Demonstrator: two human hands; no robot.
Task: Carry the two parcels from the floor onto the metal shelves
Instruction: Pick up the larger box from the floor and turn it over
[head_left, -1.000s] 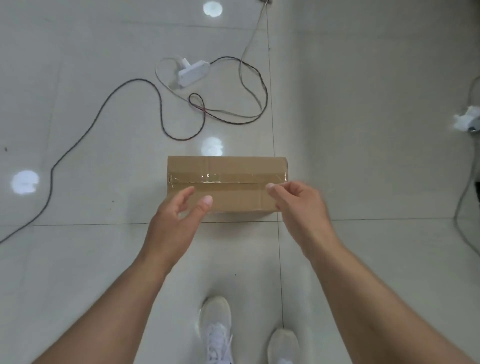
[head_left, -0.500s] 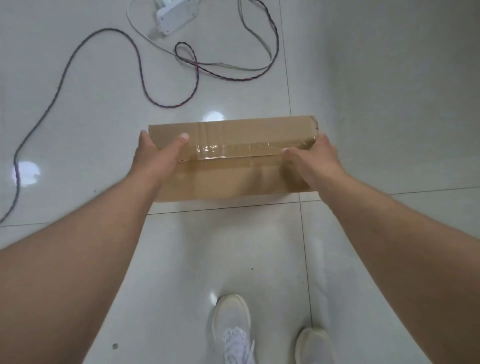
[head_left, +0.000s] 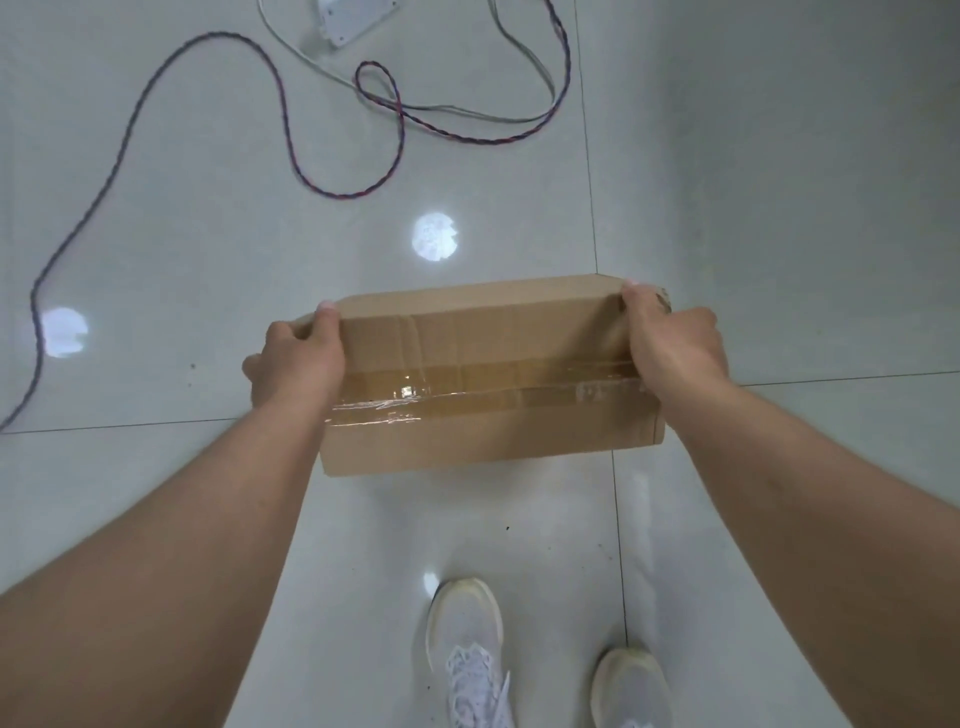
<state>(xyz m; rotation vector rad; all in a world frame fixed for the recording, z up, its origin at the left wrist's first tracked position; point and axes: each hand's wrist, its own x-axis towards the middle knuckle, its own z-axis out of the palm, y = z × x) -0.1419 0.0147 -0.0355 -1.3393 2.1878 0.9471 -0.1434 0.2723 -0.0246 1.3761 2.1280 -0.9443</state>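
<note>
Cardboard parcel (head_left: 488, 374), taped along its top: gripped at either end by left hand (head_left: 296, 364) and right hand (head_left: 670, 343), above glossy pale tiled floor (head_left: 779, 182). Twisted cable (head_left: 130, 130) lay beyond; white sneakers (head_left: 467, 649) below.

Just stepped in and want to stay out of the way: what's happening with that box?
A person is picking up a cardboard parcel sealed with clear tape, the left hand clasping one end and the right hand the other. It looks just raised off the tiled floor, in front of their white shoes. A twisted cable trails across the floor beyond it. No shelves or second parcel are in view.
</note>
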